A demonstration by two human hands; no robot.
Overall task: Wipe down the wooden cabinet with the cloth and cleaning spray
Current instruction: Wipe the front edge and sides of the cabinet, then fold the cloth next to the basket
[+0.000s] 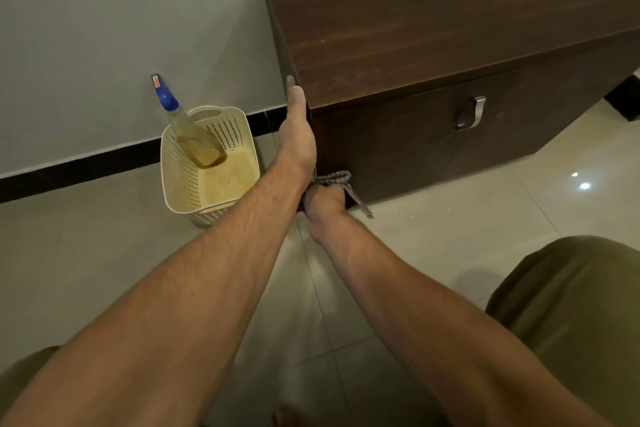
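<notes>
At the far left a pale wall (104,28) meets a tiled floor (86,253) along a black skirting strip (86,165). Standing on the floor near the wall is a cream perforated basket (180,180), and a spray bottle (188,128) with a blue nozzle leans inside it, tilted up and to the left, its body holding yellowish liquid. The basket sits just beside the left end of the cabinet, apart from it.

The left hand (297,135) comes next, stretched out flat with the fingers straight and together, pressed against the upper left front corner of the wooden cabinet (433,21); it grips nothing. Below it and slightly to the right, the right hand (323,203) is closed around a bunched checked cloth (334,179) and holds it against the bottom left corner of the cabinet, close to the floor. A strand of the cloth trails down to the right of the fist onto the tiles.

The cabinet itself is dark brown, low and long, running off to the upper right against the wall. Its front has a door with a curved metal handle (472,113). At the lower right, a knee in olive-green fabric (571,295) enters the view above the glossy tiles.
</notes>
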